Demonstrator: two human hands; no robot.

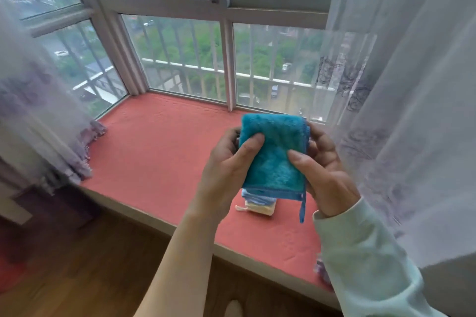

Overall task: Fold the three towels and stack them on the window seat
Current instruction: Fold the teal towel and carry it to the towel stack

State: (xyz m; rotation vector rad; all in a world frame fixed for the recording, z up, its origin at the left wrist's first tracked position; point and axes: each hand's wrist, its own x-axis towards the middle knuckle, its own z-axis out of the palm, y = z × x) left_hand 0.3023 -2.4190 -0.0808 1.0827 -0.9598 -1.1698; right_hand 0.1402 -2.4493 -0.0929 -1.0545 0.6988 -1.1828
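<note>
I hold a folded teal towel (273, 154) in the air above the red window seat (159, 152). My left hand (226, 170) grips its left edge with the thumb on top. On the towel's right edge sits my right hand (322, 172), thumb pressed on the front. A blue hanging loop dangles from the towel's lower right corner. Directly below, two folded towels lie stacked on the seat: a light blue towel (257, 197) on a cream towel (261, 209). The held towel hides most of that stack.
Sheer curtains hang at the left (43, 121) and right (401, 110) of the bay window (180, 59). The seat's front edge runs diagonally, with wooden floor (77, 265) below it. A small purple-white object (320, 269) lies on the seat by my right sleeve.
</note>
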